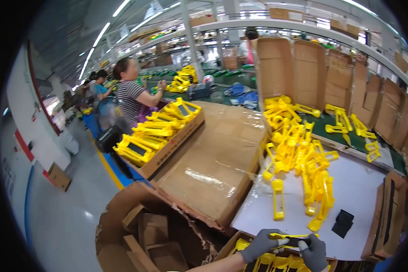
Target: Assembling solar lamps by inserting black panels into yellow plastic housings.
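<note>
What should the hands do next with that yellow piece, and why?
Probably lower the yellow part into the box just below. Both gloved hands, left and right, hold it right over rows of matching yellow parts already standing in there.

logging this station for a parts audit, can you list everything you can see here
held part: one, yellow plastic with a black insert, between both hands at the bottom edge
loose parts pile: many, yellow, spilling across the white table
black pads: a small stack, black, on the table right of the pile
tray of parts: one shallow cardboard tray, yellow parts, on a big brown box
upright cartons: several, brown, open, behind the pile
box of finished parts: one, yellow parts, under the hands
co-workers: at least two, seated far left
left hand: grey glove, gripping the part
right hand: grey glove, gripping the part
</note>
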The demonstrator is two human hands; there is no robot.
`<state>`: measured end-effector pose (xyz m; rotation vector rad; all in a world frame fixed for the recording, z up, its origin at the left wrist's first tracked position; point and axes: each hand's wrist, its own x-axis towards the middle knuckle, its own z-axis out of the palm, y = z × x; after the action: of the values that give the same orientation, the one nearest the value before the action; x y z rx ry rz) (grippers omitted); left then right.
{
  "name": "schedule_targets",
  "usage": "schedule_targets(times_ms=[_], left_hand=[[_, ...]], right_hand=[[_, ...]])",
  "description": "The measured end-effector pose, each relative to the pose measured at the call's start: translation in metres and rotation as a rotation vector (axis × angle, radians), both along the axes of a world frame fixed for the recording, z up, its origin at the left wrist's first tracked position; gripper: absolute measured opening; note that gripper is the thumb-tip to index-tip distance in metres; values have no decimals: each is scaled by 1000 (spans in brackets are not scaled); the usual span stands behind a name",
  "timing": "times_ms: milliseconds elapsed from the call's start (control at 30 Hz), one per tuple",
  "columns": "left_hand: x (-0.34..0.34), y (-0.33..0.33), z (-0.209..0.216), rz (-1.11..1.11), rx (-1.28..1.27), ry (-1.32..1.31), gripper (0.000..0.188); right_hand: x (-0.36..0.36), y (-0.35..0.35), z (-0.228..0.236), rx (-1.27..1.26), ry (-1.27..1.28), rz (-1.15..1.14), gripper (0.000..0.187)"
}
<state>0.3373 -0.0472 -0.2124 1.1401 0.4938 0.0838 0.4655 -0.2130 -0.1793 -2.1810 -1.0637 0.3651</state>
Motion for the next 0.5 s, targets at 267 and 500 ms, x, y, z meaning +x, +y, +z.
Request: schedule_targets(times_ms=[267,500], left_hand=[[2,-1,-24,-17,-29,-3,28],[-10,2,-10,-15,-85,-1,28]], right_hand=[[-3,0,-9,-48,-40,-13,22],[-1,-8,30,-84,-120,-257,55]])
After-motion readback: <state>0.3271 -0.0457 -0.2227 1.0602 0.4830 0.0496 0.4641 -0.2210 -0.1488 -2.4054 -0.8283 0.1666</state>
